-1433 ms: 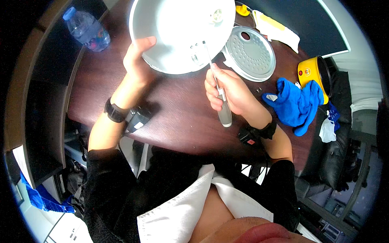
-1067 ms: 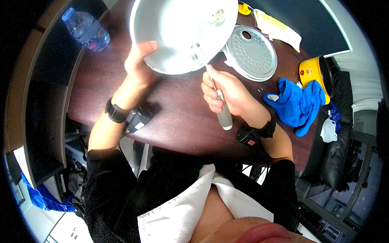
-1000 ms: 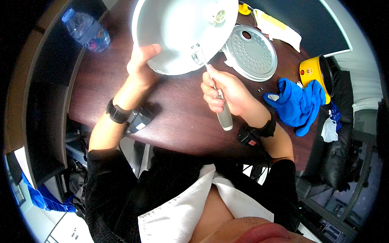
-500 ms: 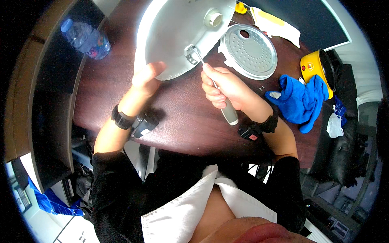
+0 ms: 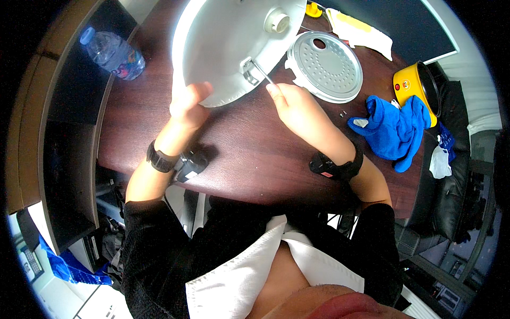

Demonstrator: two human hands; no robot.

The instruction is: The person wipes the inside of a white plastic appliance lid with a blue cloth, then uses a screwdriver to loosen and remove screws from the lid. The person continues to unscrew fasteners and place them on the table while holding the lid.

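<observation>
A large white, bowl-like plastic shell stands tilted at the far middle, its hollow side facing me. Its lower left edge is in my left hand, thumb over the rim and fingers hidden behind. My right hand is closed round a screwdriver; only its metal shaft shows, the handle being covered by the hand. The shaft's tip meets a small metal latch-like bracket inside the shell. Just right of the shell lies a round grey dimpled cover with a hole near its far edge.
Tiny loose pieces lie by the grey cover. A blue cloth rests against a yellow pot at right. Behind are a white-and-yellow piece and a small yellow object. A plastic bottle is at far left.
My right hand has rolled over, so its back now faces up and the screwdriver's grey handle is out of sight. The shell and my left hand have shifted slightly left.
</observation>
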